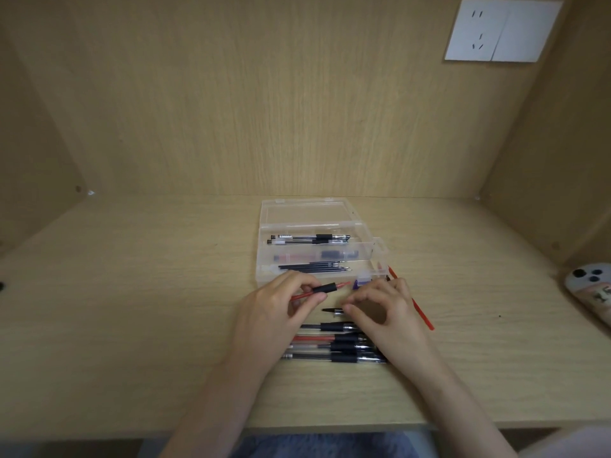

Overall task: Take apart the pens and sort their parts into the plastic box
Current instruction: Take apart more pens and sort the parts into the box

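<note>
Pen [322,289] pinched between left hand [274,309] fingers [299,281], before box [264,233].

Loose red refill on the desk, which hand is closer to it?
Right. The right hand lies beside the red refill; the left hand grips a red pen farther left.

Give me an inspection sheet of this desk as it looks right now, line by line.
surface: pale wooden desk.
job's things: open plastic box holding pen parts in separate compartments; whole pens piled near the front edge; loose pen tip between the hands; red refill beside the right hand.
clutter: phone at the right edge; small purple item by the box.
grips: left hand holds a red pen; right hand curled, hold unclear.
cables: nothing seen.
surroundings: wooden walls; wall socket upper right.
</note>
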Available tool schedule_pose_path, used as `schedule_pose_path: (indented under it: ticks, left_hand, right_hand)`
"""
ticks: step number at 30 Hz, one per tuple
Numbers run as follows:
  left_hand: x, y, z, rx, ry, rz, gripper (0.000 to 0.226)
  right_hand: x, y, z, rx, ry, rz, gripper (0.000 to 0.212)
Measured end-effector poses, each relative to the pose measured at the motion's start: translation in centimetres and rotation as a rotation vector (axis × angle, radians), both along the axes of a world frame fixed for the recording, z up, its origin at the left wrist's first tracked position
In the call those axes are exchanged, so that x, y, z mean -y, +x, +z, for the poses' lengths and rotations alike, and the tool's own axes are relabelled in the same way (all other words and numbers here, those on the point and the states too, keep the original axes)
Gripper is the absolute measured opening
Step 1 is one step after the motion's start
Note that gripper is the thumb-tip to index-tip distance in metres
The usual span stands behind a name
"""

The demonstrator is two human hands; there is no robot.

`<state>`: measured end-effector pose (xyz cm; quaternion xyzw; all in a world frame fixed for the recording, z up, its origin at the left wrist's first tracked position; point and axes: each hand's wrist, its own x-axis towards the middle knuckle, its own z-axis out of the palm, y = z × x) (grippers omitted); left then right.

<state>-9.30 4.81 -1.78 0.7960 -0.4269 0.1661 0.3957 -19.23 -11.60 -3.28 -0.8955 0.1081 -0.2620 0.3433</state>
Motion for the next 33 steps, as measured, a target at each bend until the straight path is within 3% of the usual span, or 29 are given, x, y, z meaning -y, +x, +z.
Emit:
schedule_pose_path:
  ticks: [7, 21, 25, 29, 31, 33]
  left_hand:
    - [0.0, 0.0, 0.0, 0.003, 0.017, -0.027, 0.016]
    - [0.1, -0.1, -0.4, -0.024, -0.003, -0.134, 0.024]
    - [-0.1, 0.0, -0.2, -0.059, -0.054, -0.105, 0.024]
    - [-0.2, -0.1, -0.2, -0.076, -0.049, -0.103, 0.019]
    - [-0.2, -0.1, -0.2, -0.079, -0.017, -0.111, 0.017]
    - [-0.1, -0.1, -0.2, -0.075, 0.013, -0.115, 0.019]
  right_hand:
    - [-0.1, -0.2, 0.4, -0.033, 0.036, 0.041, 0.008]
    - [-0.6, -0.6, 2.4, 0.12, 0.647, 0.116, 0.012]
    - [0.3, -0.5, 2.4, 0.266, 0.896, 0.034, 0.009]
    - [2.1, -0.8, 3.0, 0.439, 1.169, 0.092, 0.024]
    - [3.1, -0.7, 3.9, 0.514, 1.202, 0.027, 0.024]
    - [4.5, -0.4, 5.0, 0.521, 1.071, -0.107, 0.022]
